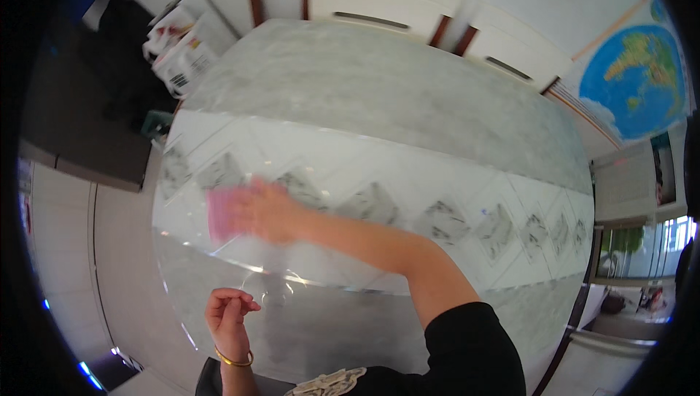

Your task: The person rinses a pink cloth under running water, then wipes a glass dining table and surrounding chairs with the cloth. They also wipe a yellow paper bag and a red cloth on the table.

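My right hand is stretched across to the left part of the dining table, blurred by motion. Under its fingers lies a pink cloth, pressed flat against the glossy clear cover over a white table runner with grey diamond patterns. Near the table's front left edge my left hand is raised with curled fingers and thumb close together, a gold bangle at its wrist. Nothing shows in it.
White chairs stand along the far side. At the far left are printed bags, a green container by the table edge and a dark cabinet. A world map hangs on the right wall, above a white cabinet.
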`<action>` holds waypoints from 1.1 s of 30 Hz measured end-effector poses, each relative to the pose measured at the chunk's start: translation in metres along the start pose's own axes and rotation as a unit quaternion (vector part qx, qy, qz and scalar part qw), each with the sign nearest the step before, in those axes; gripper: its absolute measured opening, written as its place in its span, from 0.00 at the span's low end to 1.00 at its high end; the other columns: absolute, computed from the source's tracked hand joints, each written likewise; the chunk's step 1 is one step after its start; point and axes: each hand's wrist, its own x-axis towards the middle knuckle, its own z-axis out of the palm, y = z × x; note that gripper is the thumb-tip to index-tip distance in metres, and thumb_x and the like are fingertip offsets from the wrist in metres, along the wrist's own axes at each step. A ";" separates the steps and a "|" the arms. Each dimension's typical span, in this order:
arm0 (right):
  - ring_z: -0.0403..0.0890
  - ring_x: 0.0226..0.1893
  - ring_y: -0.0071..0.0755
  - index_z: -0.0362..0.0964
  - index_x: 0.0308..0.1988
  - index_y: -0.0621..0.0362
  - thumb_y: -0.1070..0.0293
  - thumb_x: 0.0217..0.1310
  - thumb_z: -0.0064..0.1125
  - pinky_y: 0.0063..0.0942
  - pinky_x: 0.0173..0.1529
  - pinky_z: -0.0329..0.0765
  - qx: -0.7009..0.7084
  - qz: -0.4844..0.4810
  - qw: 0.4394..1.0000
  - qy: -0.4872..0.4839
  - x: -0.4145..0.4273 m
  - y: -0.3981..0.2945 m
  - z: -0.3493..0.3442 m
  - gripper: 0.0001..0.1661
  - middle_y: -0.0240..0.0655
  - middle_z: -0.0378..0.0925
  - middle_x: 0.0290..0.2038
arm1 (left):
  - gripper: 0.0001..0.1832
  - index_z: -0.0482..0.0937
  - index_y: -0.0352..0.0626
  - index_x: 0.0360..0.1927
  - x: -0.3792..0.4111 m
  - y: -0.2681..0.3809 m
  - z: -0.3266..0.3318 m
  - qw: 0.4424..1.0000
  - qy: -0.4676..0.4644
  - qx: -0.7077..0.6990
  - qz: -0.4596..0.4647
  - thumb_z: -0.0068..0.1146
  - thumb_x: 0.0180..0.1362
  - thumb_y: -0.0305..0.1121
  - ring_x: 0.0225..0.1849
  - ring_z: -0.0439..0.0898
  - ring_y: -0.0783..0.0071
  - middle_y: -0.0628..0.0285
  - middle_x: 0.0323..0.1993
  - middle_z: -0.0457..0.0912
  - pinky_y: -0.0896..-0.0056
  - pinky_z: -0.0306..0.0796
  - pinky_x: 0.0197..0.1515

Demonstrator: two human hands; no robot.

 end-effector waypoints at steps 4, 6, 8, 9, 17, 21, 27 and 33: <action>0.59 0.61 0.36 0.65 0.56 0.37 0.59 0.59 0.43 0.60 0.58 0.53 -0.150 0.246 0.950 0.117 -0.086 0.135 -0.056 0.23 0.28 0.65 0.57 | 0.05 0.71 0.38 0.33 -0.021 -0.020 0.065 1.000 -0.016 0.004 -0.007 0.41 0.59 0.23 0.25 0.74 0.73 0.60 0.27 0.76 0.69 0.74 0.33; 0.58 0.62 0.36 0.63 0.57 0.38 0.57 0.62 0.39 0.61 0.59 0.52 -0.203 0.371 0.903 0.073 -0.152 0.189 -0.087 0.22 0.28 0.64 0.58 | 0.05 0.71 0.37 0.33 -0.034 -0.035 0.103 0.999 -0.020 0.006 -0.034 0.41 0.59 0.23 0.25 0.74 0.73 0.60 0.27 0.76 0.69 0.74 0.32; 0.56 0.64 0.37 0.62 0.58 0.38 0.56 0.64 0.36 0.62 0.61 0.50 -0.206 0.452 0.861 0.107 -0.223 0.230 -0.117 0.23 0.28 0.61 0.61 | 0.05 0.71 0.37 0.33 -0.047 -0.051 0.144 0.998 -0.032 0.007 -0.047 0.41 0.58 0.23 0.25 0.74 0.73 0.59 0.27 0.76 0.69 0.74 0.33; 0.55 0.64 0.37 0.62 0.58 0.38 0.56 0.64 0.35 0.62 0.62 0.48 -0.214 0.477 0.845 0.110 -0.260 0.248 -0.133 0.23 0.28 0.60 0.62 | 0.05 0.71 0.37 0.33 -0.054 -0.060 0.164 0.998 -0.037 0.007 -0.049 0.41 0.58 0.23 0.25 0.75 0.73 0.59 0.27 0.76 0.69 0.74 0.33; 0.49 0.67 0.40 0.48 0.65 0.35 0.50 0.66 0.25 0.63 0.63 0.47 -0.260 0.771 0.571 0.109 -0.614 0.274 -0.263 0.29 0.29 0.48 0.68 | 0.04 0.69 0.37 0.33 -0.109 -0.094 0.270 0.981 -0.115 0.139 -0.064 0.40 0.57 0.23 0.24 0.73 0.73 0.59 0.26 0.74 0.70 0.74 0.31; 0.48 0.67 0.40 0.46 0.65 0.34 0.53 0.65 0.29 0.65 0.61 0.51 -0.324 0.837 0.439 0.033 -0.766 0.152 -0.295 0.29 0.28 0.46 0.68 | 0.05 0.71 0.35 0.34 -0.121 -0.087 0.282 0.987 -0.101 0.098 -0.075 0.42 0.57 0.23 0.25 0.77 0.71 0.57 0.26 0.77 0.69 0.75 0.33; 0.44 0.68 0.37 0.43 0.66 0.34 0.47 0.65 0.27 0.63 0.63 0.44 -0.258 0.904 0.330 0.087 -0.790 0.020 -0.279 0.31 0.32 0.43 0.69 | 0.05 0.71 0.37 0.35 -0.136 -0.080 0.263 0.984 -0.146 0.054 -0.081 0.43 0.58 0.23 0.26 0.77 0.72 0.58 0.28 0.77 0.68 0.76 0.34; 0.49 0.67 0.40 0.49 0.65 0.35 0.51 0.62 0.37 0.55 0.64 0.47 -0.296 0.813 0.492 0.098 -0.629 0.042 -0.212 0.31 0.33 0.51 0.66 | 0.05 0.73 0.38 0.36 -0.158 -0.066 0.192 0.978 -0.181 0.026 -0.099 0.45 0.58 0.24 0.29 0.78 0.71 0.59 0.29 0.78 0.69 0.75 0.36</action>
